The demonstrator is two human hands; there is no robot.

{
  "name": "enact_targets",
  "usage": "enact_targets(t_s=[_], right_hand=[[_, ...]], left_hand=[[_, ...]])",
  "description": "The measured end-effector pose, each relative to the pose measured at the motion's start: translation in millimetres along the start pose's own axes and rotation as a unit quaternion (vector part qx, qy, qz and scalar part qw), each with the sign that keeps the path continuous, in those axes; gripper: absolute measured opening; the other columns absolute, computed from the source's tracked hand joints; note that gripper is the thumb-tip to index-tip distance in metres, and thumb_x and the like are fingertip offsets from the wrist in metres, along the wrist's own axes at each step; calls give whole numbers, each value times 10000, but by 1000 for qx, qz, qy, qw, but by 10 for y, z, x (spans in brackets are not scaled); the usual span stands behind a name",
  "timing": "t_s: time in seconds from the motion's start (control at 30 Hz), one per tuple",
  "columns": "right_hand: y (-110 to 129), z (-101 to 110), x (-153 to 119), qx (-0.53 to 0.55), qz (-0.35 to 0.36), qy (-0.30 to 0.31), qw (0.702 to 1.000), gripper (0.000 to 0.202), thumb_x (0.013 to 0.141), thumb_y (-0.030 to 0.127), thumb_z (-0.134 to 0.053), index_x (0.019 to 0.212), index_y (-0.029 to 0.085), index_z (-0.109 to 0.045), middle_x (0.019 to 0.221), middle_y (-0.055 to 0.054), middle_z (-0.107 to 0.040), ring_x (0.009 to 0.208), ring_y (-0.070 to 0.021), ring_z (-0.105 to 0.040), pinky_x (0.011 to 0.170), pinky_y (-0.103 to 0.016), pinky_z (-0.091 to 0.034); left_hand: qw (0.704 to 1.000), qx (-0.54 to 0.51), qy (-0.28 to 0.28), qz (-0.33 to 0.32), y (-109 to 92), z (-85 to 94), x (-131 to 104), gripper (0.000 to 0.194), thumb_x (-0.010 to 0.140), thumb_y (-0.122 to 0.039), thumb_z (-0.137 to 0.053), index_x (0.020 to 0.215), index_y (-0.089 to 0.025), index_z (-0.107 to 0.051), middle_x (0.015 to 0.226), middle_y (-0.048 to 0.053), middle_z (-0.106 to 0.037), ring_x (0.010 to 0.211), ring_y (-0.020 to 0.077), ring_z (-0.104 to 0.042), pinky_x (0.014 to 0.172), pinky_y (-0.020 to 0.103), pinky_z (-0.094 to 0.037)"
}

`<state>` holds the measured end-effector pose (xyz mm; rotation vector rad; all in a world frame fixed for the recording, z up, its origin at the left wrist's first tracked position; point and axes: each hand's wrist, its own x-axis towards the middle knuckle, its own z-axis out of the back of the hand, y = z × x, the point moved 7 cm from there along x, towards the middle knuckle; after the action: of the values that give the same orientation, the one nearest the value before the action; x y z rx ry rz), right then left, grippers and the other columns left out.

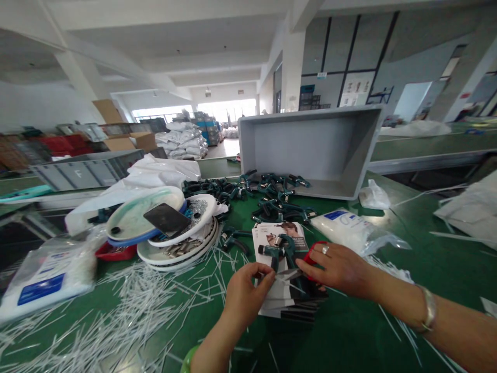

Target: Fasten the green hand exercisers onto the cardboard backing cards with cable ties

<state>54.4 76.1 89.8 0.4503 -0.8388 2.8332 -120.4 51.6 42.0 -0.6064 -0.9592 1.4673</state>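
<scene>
Green table (306, 347) below; our right hand (341, 267) grips light, stiff-looking scissors (289, 274) by their handles (310, 255); left hand's (246, 290) hold, we can't tell.

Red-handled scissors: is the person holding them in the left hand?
No, the right hand holds the red-handled scissors, with its fingers at the red handles.
</scene>
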Motion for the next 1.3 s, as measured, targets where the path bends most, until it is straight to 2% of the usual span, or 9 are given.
enact_targets(t_s=[0.17,0.3,0.67,0.8,0.97,1.07,1.17,1.3], right_hand=[[49,-81,-11,4,-10,-11,1000,327,828,131,-438,1148,173,-485,799,-84,-598,716,-189,-531,533,-273,-370],[34,-98,31,21,7,8,1000,317,827,152,-458,1142,168,-496,805,-84,-592,731,-185,-524,557,-279,-378],[-77,-17,295,21,99,46,994,299,836,90,-422,1104,173,-528,763,-67,-601,643,-155,-531,565,-287,-384],[-127,23,397,15,139,33,990,265,853,96,-416,1074,172,-540,742,-56,-599,647,-152,-542,587,-296,-400],[-133,-28,376,6,180,17,984,280,867,90,-399,1103,167,-526,743,-44,-607,641,-143,-546,578,-286,-398],[-130,-48,344,1,188,22,982,282,869,81,-376,1091,159,-533,730,-39,-600,613,-130,-532,558,-276,-383],[-115,-62,334,10,183,55,981,269,867,94,-385,1076,157,-542,716,-37,-590,585,-123,-517,528,-262,-355],[-85,-44,315,68,127,92,985,219,863,147,-417,1004,167,-583,700,-47,-594,573,-121,-510,496,-239,-320]], left_hand=[[996,-87,6,16,110,-21,43,178,766,-308,-540,753,-160,-637,717,29,-646,691,147,-576,666,241,-449],[992,-129,-3,9,155,-33,45,182,766,-319,-554,813,-158,-625,764,38,-645,719,147,-576,680,240,-455],[989,-138,43,16,197,-55,67,234,769,-342,-561,850,-144,-657,766,46,-649,709,142,-568,669,239,-457],[988,-146,51,17,202,-54,89,249,760,-356,-578,852,-149,-680,773,48,-664,707,141,-579,669,236,-460],[982,-177,66,22,237,-75,118,268,742,-368,-596,861,-145,-686,781,54,-674,721,151,-593,695,257,-467],[979,-190,70,20,265,-88,127,272,744,-371,-593,867,-145,-684,786,58,-673,722,152,-591,699,261,-464],[979,-192,71,25,298,-113,134,268,750,-363,-589,871,-142,-682,797,61,-670,726,149,-586,696,255,-454],[978,-194,64,36,321,-131,132,258,766,-351,-568,868,-139,-673,779,51,-659,707,139,-571,664,241,-439]])
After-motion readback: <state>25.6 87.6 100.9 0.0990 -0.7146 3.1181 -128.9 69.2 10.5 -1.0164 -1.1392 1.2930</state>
